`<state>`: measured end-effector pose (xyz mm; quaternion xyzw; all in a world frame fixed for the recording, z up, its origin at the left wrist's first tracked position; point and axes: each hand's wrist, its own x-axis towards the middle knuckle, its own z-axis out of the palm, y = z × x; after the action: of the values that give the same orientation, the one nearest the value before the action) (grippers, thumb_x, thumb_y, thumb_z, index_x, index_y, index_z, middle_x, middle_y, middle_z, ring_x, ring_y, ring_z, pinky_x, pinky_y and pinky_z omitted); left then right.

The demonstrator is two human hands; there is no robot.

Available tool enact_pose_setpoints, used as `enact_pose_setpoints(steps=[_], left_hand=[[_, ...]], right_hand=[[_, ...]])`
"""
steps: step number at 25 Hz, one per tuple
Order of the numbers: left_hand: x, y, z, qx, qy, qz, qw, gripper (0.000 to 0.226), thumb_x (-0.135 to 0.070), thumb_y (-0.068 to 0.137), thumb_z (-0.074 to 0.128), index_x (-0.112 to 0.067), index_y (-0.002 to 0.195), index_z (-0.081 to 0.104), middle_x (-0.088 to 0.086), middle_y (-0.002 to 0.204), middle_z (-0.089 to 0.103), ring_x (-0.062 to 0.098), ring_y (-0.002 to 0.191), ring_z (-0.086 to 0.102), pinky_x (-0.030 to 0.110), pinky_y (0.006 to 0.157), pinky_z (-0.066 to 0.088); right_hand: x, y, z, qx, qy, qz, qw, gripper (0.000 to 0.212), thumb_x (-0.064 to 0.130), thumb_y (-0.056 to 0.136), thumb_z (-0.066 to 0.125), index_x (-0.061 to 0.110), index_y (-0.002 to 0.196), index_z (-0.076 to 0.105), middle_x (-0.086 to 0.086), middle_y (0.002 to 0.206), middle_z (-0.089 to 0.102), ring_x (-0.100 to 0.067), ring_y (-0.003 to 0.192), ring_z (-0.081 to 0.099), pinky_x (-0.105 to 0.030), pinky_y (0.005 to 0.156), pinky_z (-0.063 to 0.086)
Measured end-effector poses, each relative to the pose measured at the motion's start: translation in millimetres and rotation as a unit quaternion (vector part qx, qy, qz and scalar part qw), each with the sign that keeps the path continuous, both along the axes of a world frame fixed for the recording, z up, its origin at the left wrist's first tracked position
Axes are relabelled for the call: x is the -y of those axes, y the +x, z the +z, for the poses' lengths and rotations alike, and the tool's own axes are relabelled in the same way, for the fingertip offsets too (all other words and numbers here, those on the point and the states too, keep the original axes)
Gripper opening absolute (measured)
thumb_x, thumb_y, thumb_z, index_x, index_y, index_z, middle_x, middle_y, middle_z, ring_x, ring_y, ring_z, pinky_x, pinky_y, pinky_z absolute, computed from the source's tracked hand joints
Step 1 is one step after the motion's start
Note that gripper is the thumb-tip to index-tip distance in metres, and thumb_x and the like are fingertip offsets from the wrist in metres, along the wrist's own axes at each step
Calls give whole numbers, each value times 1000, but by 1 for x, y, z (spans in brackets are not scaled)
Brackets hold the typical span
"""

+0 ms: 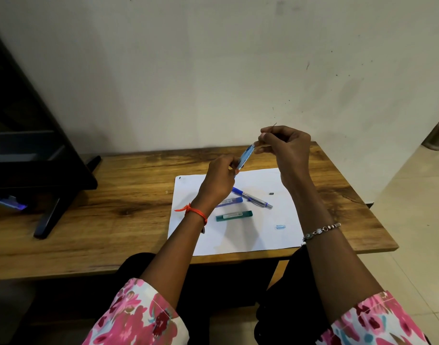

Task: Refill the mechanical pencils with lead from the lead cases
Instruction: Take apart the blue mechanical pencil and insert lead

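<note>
We see a light-blue pencil (245, 155) tilted in mid-air, thin lead (274, 125) near its top; a dark-blue pencil (253, 197), blue case (229, 202) and green case (234, 215) lie flat below.

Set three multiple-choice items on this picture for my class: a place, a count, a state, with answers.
1. Where does the small clear cap lie?
A on the white paper
B on the floor
C on a shelf

2. How many lead cases lie on the paper?
A one
B two
C four

3. The left hand is:
A open and flat
B gripping the light blue pencil
C holding a ruler

Answers:
1 A, it lies on the sheet.
2 B, a blue case and a green case.
3 B, its fingers curl round the barrel while the right hand pinches a lead.
</note>
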<state>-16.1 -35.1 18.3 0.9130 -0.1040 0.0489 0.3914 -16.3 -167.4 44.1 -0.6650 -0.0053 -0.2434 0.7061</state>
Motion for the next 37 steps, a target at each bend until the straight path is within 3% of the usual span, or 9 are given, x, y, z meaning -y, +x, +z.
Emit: enact_pose_setpoints(steps=[9, 18, 23, 26, 28, 30, 32, 35, 37], left_hand=[[0, 0, 1, -7, 2, 2, 1000, 27, -1, 91, 50, -2, 117, 58, 14, 121, 58, 23, 108, 55, 17, 79, 38], [0, -3, 5, -16, -8, -4, 1000, 28, -3, 92, 50, -2, 119, 57, 15, 122, 58, 25, 111, 55, 18, 82, 38], [1, -5, 7, -21, -20, -8, 1000, 30, -3, 93, 48, -3, 121, 56, 15, 124, 58, 26, 113, 54, 20, 84, 37], [2, -4, 7, -24, -24, -8, 999, 30, -3, 92, 48, -3, 121, 56, 14, 125, 58, 25, 113, 54, 19, 84, 36], [1, -3, 6, -26, -33, -7, 999, 28, -3, 92, 50, -2, 119, 57, 13, 123, 59, 24, 111, 55, 20, 82, 37], [1, -2, 6, -30, -40, -2, 999, 27, -3, 91, 51, -2, 117, 58, 12, 121, 59, 24, 109, 56, 21, 81, 38], [1, -2, 5, -34, -45, 1, 998, 26, -4, 91, 52, -2, 116, 59, 12, 120, 60, 23, 108, 57, 21, 80, 39], [1, -2, 7, -37, -46, 3, 998, 28, -6, 92, 52, -2, 118, 57, 12, 122, 59, 21, 106, 56, 20, 81, 39], [0, -2, 7, -36, -43, -2, 998, 28, -7, 92, 52, -2, 118, 57, 12, 123, 59, 18, 103, 55, 19, 80, 39]], right_hand=[[0, -2, 1, 11, -26, 15, 999, 12, -5, 84, 59, 4, 89, 66, -5, 75, 66, -10, 61, 69, -20, 54, 54], [0, 0, 0, -10, -70, 14, 997, 13, -2, 85, 61, 1, 94, 69, -10, 84, 69, -12, 68, 68, -20, 57, 56], [-2, 1, -1, -36, -104, 50, 993, 20, 13, 90, 60, 0, 102, 69, -13, 94, 69, -20, 78, 66, -20, 60, 55], [1, 2, -2, -54, -56, 38, 996, 30, 23, 96, 49, 0, 98, 69, -13, 88, 68, -19, 72, 64, -22, 56, 53], [7, 6, -7, -96, -91, 8, 991, 28, 18, 95, 51, -3, 97, 69, -18, 87, 68, -20, 66, 61, -24, 54, 50], [14, 13, -18, -170, -209, -11, 963, 20, 6, 87, 57, -11, 93, 68, -26, 87, 67, -24, 62, 58, -29, 54, 48], [21, 18, -29, -260, -319, -11, 911, 21, -1, 77, 64, -13, 93, 66, -27, 88, 65, -26, 59, 56, -28, 53, 45], [22, 15, -34, -364, -431, 20, 825, 25, -3, 71, 72, -6, 92, 59, -24, 108, 62, -36, 86, 65, -28, 53, 42], [15, 10, -35, -382, -495, 30, 780, 28, -5, 74, 70, -3, 98, 55, -23, 114, 61, -36, 99, 64, -31, 58, 44]])
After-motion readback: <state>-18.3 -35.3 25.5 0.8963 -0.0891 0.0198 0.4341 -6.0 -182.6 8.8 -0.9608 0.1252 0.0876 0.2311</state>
